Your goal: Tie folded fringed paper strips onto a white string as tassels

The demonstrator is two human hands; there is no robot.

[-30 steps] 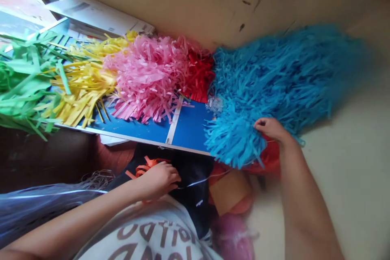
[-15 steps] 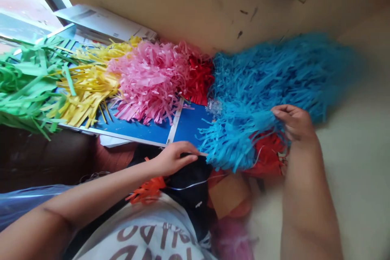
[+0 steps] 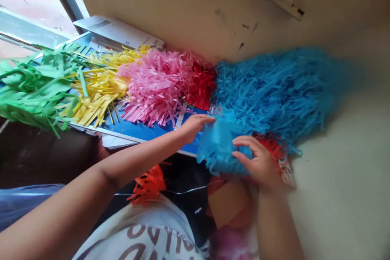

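Note:
A small bundle of blue fringed tissue paper (image 3: 224, 140), partly blurred, lies over the table's front edge. My left hand (image 3: 196, 125) is at its upper left, fingertips closed together on the paper's edge. At its right side, my right hand (image 3: 257, 158) curves with thumb and forefinger apart, the tips against the blue strips. Behind it rises a large heap of blue fringe (image 3: 274, 93). Some red fringed paper (image 3: 272, 148) shows between the heap and my right hand. An orange fringe piece (image 3: 149, 185) hangs on a white string (image 3: 189, 191) across my lap.
Along the blue table (image 3: 131, 128) lie fringe piles: green (image 3: 39, 85), yellow (image 3: 100, 97), pink (image 3: 161, 81) and red (image 3: 202, 85). A white box (image 3: 122, 32) stands behind them by the window. The wall (image 3: 183, 4) borders the table's back. Brown cardboard (image 3: 230, 201) lies below.
My left hand has moved up and right onto the blue bundle. My right hand has come down and left from the bundle's upper right. The view has shifted slightly.

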